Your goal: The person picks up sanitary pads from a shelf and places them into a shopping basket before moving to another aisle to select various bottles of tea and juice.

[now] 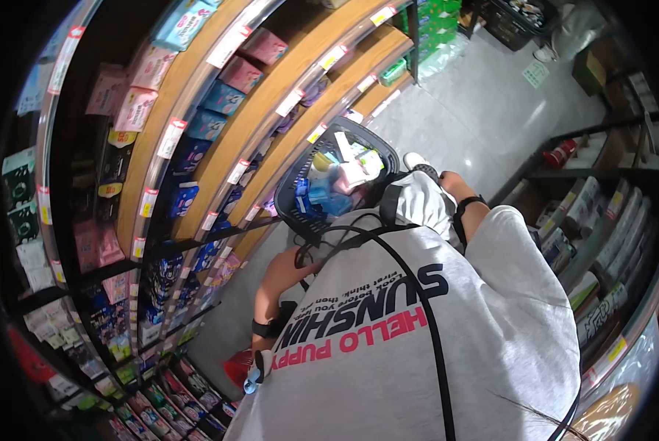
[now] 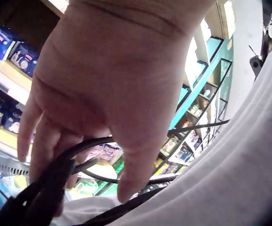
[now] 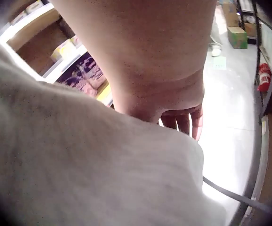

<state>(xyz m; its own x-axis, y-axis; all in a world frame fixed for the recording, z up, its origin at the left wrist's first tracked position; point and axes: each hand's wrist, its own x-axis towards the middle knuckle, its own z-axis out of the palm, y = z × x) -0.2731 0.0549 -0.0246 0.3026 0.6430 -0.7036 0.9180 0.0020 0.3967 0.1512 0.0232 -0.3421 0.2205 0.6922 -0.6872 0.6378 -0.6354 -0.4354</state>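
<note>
In the head view my left hand (image 1: 291,269) is at a black cable beside the shirt. The left wrist view shows that hand (image 2: 93,103) with thumb and fingers apart; a black strap (image 2: 56,188) crosses in front of the fingers, with no visible pinch on it. My right hand (image 1: 452,182) is beside the light trousers (image 1: 425,202). In the right wrist view its relaxed fingers (image 3: 196,123) show below the wrist, partly hidden by pale cloth (image 3: 103,165). A dark basket (image 1: 291,198) filled with blue, pink and white packs stands by the shelf.
Shelves (image 1: 197,95) of packaged goods with price tags curve along the left. More shelving (image 1: 601,176) lines the right side. Grey tiled floor (image 1: 476,110) runs between them, with cartons (image 1: 590,71) and a black crate (image 1: 507,26) at the far end.
</note>
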